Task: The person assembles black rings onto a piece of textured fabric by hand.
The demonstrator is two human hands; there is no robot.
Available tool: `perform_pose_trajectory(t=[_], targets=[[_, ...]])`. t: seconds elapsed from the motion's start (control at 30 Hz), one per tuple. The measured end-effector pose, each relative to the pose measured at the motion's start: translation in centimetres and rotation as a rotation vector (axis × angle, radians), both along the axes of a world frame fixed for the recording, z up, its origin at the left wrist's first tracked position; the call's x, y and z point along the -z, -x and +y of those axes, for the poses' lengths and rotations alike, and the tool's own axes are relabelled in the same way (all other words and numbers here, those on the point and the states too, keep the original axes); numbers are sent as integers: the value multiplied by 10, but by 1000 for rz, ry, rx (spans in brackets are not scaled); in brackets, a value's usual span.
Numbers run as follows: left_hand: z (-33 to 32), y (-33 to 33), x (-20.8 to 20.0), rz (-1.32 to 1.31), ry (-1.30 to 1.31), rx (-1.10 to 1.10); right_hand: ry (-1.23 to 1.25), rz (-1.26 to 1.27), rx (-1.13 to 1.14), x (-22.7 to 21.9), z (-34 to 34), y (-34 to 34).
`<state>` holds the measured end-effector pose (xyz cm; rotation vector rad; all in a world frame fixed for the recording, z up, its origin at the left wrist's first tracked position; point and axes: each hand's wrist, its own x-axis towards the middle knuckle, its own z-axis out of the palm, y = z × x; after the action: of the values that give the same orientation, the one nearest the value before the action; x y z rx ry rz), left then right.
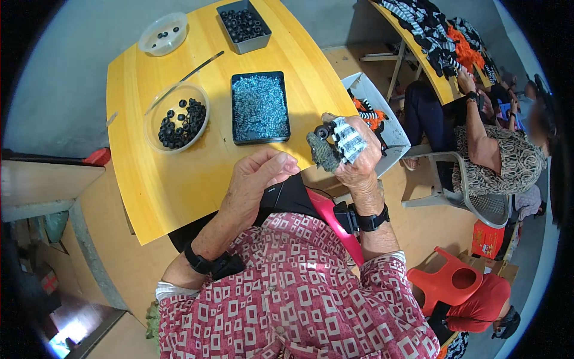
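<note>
My right hand is closed round a small knitted piece with black, grey and white stripes. Its dark grey-green fuzzy end hangs toward the left. A round black bead sits against it near my fingertips. My left hand is a short way off to the left, thumb and fingertips pinched together; whatever lies between them is too small to make out. Just beyond both hands, a black tray of shiny blue-grey small beads stands on the table's near half.
On the yellow table stand a clear bowl of black beads, a long thin stick, another bowl and a grey bin. A white crate with striped knits is at right. Beyond sits a person at another table.
</note>
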<state>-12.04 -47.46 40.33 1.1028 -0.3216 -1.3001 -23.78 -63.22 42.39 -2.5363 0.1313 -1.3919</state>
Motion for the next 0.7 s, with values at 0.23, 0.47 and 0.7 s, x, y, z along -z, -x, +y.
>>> perform_pose_trajectory(t=[0.23,0.47,0.7], targets=[[-1,0,2,-3,1,1,-8,-19,2,3,-2,1],[2,-3,-1,-1,-7,-30,-12,-30,-39,0,1,-4],[7,-14,-4,-193,286,-146,23,155,-231,6,16,-12]])
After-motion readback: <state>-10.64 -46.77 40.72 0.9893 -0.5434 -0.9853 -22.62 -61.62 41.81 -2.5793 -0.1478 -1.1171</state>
